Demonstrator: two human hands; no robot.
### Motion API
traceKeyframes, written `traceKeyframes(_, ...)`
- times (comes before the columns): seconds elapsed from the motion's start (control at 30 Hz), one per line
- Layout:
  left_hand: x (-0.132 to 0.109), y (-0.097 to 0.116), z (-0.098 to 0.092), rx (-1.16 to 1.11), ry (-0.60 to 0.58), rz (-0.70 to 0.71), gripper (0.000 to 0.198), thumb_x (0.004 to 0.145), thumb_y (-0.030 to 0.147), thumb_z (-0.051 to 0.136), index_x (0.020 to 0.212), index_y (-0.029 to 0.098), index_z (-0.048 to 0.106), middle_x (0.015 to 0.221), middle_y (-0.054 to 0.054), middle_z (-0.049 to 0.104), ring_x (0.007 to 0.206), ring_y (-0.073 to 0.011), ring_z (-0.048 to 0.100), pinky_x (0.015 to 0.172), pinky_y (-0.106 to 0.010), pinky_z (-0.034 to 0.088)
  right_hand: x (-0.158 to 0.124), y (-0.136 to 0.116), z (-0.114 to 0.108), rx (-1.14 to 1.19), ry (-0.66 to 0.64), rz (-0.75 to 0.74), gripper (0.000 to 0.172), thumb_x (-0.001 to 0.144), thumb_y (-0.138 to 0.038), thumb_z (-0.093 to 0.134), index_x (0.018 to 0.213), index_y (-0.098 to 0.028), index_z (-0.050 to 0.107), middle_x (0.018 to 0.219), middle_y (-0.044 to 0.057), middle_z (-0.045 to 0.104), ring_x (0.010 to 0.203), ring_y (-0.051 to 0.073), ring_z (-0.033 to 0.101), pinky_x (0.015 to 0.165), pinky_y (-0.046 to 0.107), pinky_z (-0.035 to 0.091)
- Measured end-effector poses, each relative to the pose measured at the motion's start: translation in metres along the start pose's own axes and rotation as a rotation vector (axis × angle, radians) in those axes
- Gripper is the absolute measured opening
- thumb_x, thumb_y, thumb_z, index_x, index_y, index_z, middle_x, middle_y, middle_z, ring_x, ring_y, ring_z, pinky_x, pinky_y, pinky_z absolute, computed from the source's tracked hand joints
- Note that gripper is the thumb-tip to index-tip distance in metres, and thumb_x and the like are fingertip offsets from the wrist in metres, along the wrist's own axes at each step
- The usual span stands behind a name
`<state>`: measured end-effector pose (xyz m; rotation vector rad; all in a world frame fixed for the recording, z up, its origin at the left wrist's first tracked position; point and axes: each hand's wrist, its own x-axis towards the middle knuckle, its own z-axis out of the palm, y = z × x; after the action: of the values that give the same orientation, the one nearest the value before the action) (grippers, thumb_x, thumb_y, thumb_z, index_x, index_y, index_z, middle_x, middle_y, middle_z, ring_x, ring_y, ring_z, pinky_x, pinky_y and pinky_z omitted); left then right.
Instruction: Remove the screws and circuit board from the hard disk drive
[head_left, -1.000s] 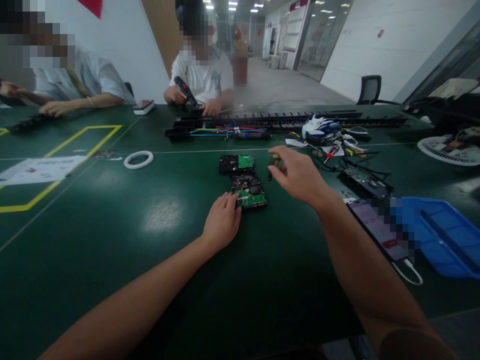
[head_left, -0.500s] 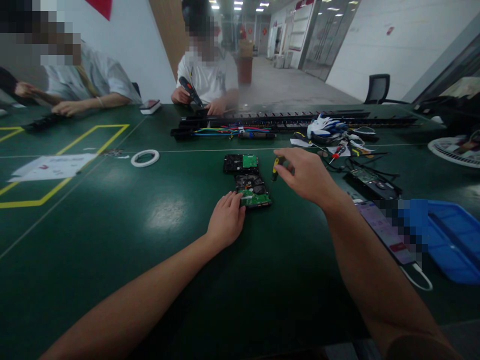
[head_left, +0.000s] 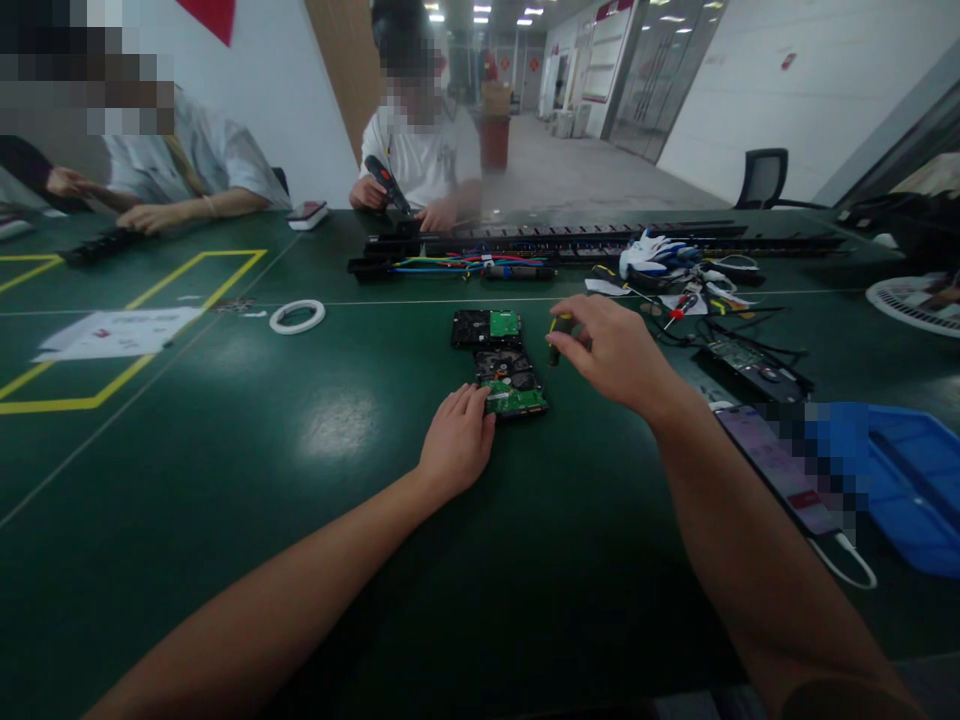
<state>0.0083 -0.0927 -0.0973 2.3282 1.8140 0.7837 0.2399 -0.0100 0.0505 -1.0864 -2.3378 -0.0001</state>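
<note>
A hard drive (head_left: 508,366) with a green circuit board lies on the green table, its lower left corner under my left hand (head_left: 457,437). The fingers of that hand are close together and grip the drive's edge. My right hand (head_left: 606,350) pinches a small yellow-and-black screwdriver (head_left: 557,338) between thumb and fingers. Its shaft points down near the drive's right side; I cannot tell whether the tip touches it. Just behind, touching or nearly so, lies a second black hard drive (head_left: 471,328) with a green board.
A white tape ring (head_left: 297,316) and paper sheets (head_left: 112,333) lie left. Long black strips with wires (head_left: 480,262) cross the back. Gloves (head_left: 651,256), a phone (head_left: 784,470) and a blue tray (head_left: 911,500) are right. A person opposite holds a power tool (head_left: 386,183).
The view has shifted slightly, so everything sits a little further right. The screwdriver stands a bit differently in my right hand, with its shaft now showing. My left hand stays on the drive.
</note>
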Motion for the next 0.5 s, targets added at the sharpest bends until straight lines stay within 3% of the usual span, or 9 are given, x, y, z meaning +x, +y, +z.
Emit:
traceKeyframes(0.27, 0.0011, 0.0001, 0.0016, 0.023, -0.012, 0.006, 0.043, 0.107, 0.028, 0.045, 0.146, 0.013, 0.050, 0.149, -0.019, 0.061, 0.147, -0.0336, 0.051, 0.123, -0.056, 0.042, -0.0008, 0.0018, 0.0016, -0.003, -0.006, -0.009, 0.038, 0.095, -0.022, 0.056, 0.131, -0.015, 0.063, 0.123, 0.018, 0.071, 0.092, 0.030, 0.067, 0.093, 0.049, 0.050)
traceKeyframes(0.5, 0.0011, 0.0011, 0.0008, 0.012, -0.010, 0.003, 0.042, 0.107, 0.029, 0.046, 0.146, 0.016, 0.050, 0.149, -0.017, 0.061, 0.147, -0.0334, 0.052, 0.123, -0.057, 0.042, -0.0009, -0.0022, -0.0011, -0.047, -0.016, 0.017, 0.026, 0.097, -0.029, 0.059, 0.120, -0.019, 0.064, 0.111, 0.015, 0.070, 0.093, 0.031, 0.065, 0.086, 0.045, 0.049)
